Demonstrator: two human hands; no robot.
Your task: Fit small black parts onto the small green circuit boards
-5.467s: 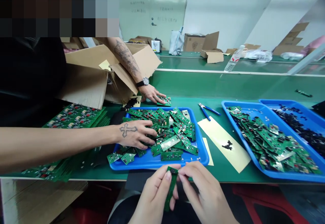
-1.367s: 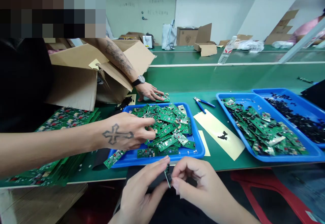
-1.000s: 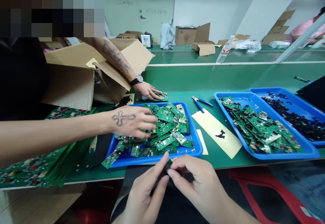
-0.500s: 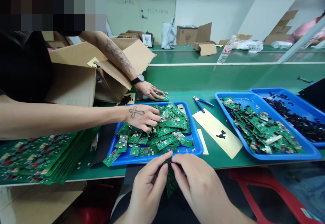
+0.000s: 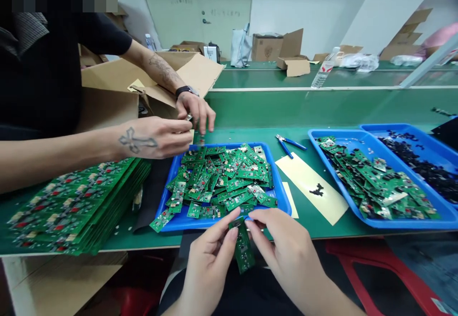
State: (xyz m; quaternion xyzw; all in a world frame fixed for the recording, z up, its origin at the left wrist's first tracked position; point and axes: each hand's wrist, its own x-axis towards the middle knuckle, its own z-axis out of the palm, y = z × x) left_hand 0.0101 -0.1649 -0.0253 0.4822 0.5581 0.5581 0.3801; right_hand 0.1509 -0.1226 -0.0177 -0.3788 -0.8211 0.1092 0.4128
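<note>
Both the left hand [image 5: 211, 258] and right hand [image 5: 286, 254] pinch the top of a small green rectangular circuit board [image 5: 243, 245], dangling below the grip over the lap, just short of the green counter [image 5: 322, 230], where a slip could drop it.

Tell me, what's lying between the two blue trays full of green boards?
In the head view: a pale yellow paper strip carrying a small black part, and blue-handled pliers, on the green tabletop.
</note>
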